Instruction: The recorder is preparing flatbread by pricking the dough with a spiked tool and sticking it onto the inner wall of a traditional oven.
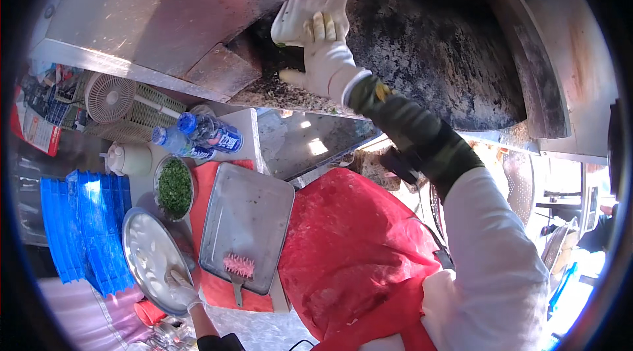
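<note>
My right hand [324, 46], in a white glove with yellowish fingertips and a camouflage sleeve cover, lies palm down on a flat, pale sheet of dough [296, 12]. The dough is at the mouth of a blackened oven [420, 49], and a bit of green shows at its lower edge. Whether the fingers grip the dough is not visible. My left hand is out of view. Before me are a grey metal tray [247, 222], with a pink spiky roller [239, 267] on it, and a bowl of chopped green herbs [174, 185].
Another person's hand [180, 289] in a clear glove touches a wide metal bowl [153, 262] holding pale dough pieces. Stacked blue crates [89, 232], two plastic bottles [212, 135], a white lidded jar [133, 159] and a fan [110, 97] stand at the left. Metal sheeting [148, 9] borders the oven.
</note>
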